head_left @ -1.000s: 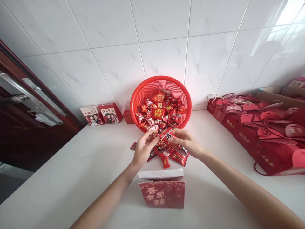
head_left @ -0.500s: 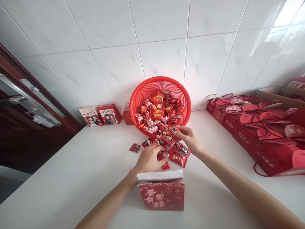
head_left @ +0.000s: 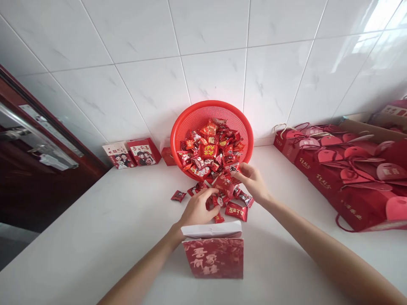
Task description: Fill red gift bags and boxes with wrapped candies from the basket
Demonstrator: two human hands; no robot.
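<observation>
A red plastic basket (head_left: 212, 105) leans toward me against the wall, full of wrapped candies (head_left: 208, 151). More candies lie spilled on the white table below its rim. My left hand (head_left: 199, 207) is among these, thumb and fingers closed round a small red candy (head_left: 218, 201). At the basket's lower right edge, my right hand (head_left: 252, 180) pinches a red candy packet (head_left: 232, 168) with a dark mark. Nearest to me stands a red paper box (head_left: 214, 259), its white top flap raised, just in front of my left hand.
Two small printed boxes (head_left: 144, 153) stand by the wall at left, with another red box (head_left: 168, 156) beside the basket. Rows of red gift boxes (head_left: 330, 178) fill the right side. A dark red door (head_left: 28, 178) with keys is at far left.
The view has shifted slightly. My left thumb and fingers have shifted around the small candy. My right hand still holds its packet near the basket rim.
</observation>
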